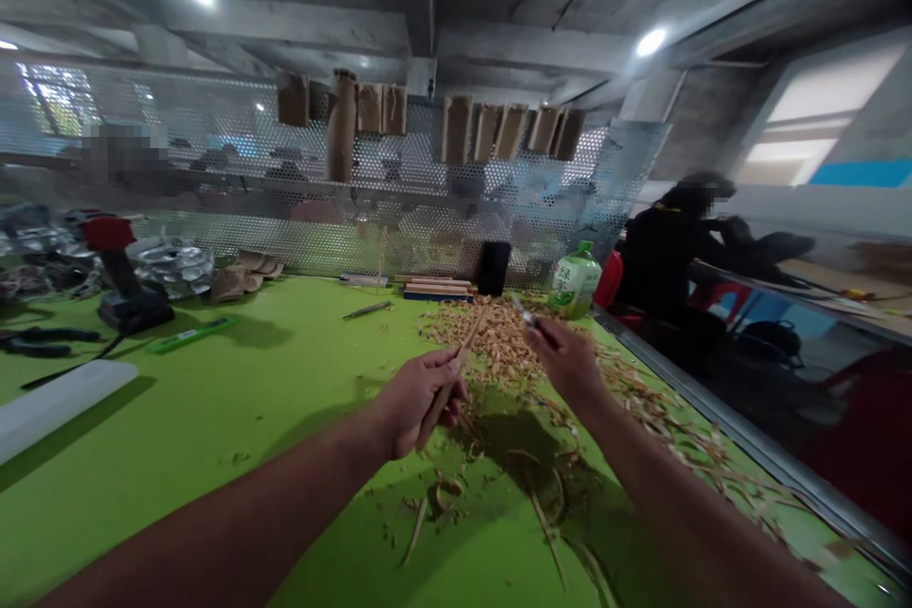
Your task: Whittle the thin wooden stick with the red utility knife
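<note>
The left hand [426, 396] is closed round a stick [471, 336], which slants up and away to the right over the middle of the table [299, 370]; the right hand [570, 366], to its right, grips a knife [525, 313], its blade pointing far and left, apart from the stick; shavings [509, 342] lie heaped beyond both hands, with more scattered near and along the right edge; a bottle [576, 283] stands at the far right of the heap, a black slab [494, 268] upright to its left; on the left are a drill [118, 275], pliers [67, 335], a green cutter [194, 333] and, nearer, a white bar [64, 407]; a person [662, 256] in black sits at the far right.
</note>
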The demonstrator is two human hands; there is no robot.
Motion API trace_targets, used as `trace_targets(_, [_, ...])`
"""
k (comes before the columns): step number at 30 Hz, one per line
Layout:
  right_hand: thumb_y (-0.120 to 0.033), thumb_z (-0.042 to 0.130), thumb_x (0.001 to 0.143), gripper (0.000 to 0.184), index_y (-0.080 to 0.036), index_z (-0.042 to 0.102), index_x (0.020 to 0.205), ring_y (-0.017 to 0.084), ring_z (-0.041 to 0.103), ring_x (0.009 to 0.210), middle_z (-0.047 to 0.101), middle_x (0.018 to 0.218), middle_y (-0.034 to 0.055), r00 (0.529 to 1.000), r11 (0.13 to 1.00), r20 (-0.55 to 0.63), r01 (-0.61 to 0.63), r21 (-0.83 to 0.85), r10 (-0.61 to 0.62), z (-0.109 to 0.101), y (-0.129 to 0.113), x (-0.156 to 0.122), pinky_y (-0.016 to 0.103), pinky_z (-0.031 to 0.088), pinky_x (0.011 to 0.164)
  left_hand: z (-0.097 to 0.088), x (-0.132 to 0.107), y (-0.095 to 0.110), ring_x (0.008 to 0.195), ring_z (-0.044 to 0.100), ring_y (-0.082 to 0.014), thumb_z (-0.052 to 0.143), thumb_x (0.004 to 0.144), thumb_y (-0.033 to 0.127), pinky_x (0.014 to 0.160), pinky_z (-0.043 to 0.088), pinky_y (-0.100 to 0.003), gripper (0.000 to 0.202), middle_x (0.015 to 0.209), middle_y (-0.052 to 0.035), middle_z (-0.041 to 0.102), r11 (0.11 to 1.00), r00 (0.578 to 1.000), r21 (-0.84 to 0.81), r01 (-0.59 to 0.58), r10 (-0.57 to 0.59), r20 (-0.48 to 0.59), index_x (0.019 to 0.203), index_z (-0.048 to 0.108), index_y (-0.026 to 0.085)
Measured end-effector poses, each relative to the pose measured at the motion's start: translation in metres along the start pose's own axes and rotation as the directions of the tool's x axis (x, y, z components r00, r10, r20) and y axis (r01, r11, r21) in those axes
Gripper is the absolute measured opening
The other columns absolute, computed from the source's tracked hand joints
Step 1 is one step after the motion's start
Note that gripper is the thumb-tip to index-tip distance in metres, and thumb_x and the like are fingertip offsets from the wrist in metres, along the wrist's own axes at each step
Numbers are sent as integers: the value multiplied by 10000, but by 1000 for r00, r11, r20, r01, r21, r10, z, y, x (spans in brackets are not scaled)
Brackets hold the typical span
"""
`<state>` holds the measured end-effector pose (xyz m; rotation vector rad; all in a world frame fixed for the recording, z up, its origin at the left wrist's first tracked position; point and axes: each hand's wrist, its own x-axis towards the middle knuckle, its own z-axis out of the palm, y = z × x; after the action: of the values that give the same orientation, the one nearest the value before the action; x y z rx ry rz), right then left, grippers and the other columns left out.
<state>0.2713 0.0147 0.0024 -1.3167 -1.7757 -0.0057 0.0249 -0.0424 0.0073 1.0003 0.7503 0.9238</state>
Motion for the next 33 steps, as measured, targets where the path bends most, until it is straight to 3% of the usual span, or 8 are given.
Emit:
trace_targets(3, [-449, 499, 889, 307, -188, 582, 751, 133, 468, 602, 526, 644, -8, 977, 989, 152, 143, 46, -149, 13, -21, -11, 241, 325, 567, 2, 1, 2, 510, 544, -105, 477, 909, 169, 460, 445, -217, 369, 684, -4, 567, 1000, 999, -1, 4, -4, -38, 1274, 525, 145])
trace_targets(7, [-429, 504, 899, 284, -191, 614, 790, 147, 512, 634, 570, 682, 11, 936, 978, 282, 204, 50, -209, 24, -33, -21, 248, 355, 593, 5, 0, 4, 422, 471, -57, 496, 902, 179, 375, 342, -162, 311, 685, 18, 551, 1000, 998, -12, 9, -10, -55, 1206, 557, 170])
trace_targets(12, [-454, 510, 901, 289, -200, 646, 890, 164, 560, 693, 628, 763, 32, 951, 980, 241, 199, 4, -194, 23, -27, -19, 256, 381, 627, 7, -1, 3, 378, 371, -20, 492, 897, 188, 345, 204, -130, 216, 669, 41, 512, 999, 998, -39, 35, -37, -52, 1096, 576, 178])
trace_targets(19, [-460, 514, 876, 296, -197, 647, 846, 165, 540, 683, 627, 753, 29, 983, 990, 140, 129, -48, -121, 19, -10, -6, 258, 366, 612, 6, -2, 1, 398, 346, -18, 496, 881, 187, 370, 188, -139, 195, 667, 43, 495, 998, 998, -24, 65, -65, 9, 1062, 563, 158])
trace_targets(23, [-532, 430, 880, 427, -197, 555, 646, 147, 462, 552, 501, 561, -10, 993, 992, 21, -114, -53, 116, 9, 13, 7, 253, 300, 512, 12, -10, 1, 391, 348, -34, 516, 869, 207, 366, 207, -164, 313, 659, 33, 517, 995, 990, 57, 86, -92, 103, 1175, 563, 165])
trace_targets(26, [-578, 417, 863, 476, -195, 513, 598, 144, 442, 541, 457, 535, -17, 982, 981, -51, -183, -68, 180, -1, 30, 13, 254, 281, 507, 17, -15, 1, 401, 362, -37, 527, 877, 249, 369, 229, -169, 276, 667, 26, 527, 994, 989, 88, 56, -68, 130, 1132, 588, 161])
trace_targets(30, [-549, 434, 869, 434, -195, 514, 631, 138, 426, 544, 448, 543, -25, 992, 992, -28, -125, -24, 124, 3, 20, 6, 250, 274, 509, 15, -9, 3, 416, 388, -36, 467, 909, 245, 386, 270, -159, 183, 669, 24, 522, 997, 1000, 67, 27, -27, -1, 1004, 588, 147])
trace_targets(33, [-495, 469, 876, 360, -191, 549, 699, 140, 457, 578, 497, 600, -18, 996, 1000, 85, 11, 15, -12, 15, -5, -5, 246, 311, 539, 11, -3, 4, 440, 432, -45, 429, 914, 188, 419, 316, -159, 221, 671, 24, 525, 1000, 998, 18, 22, -21, -59, 1083, 568, 158])
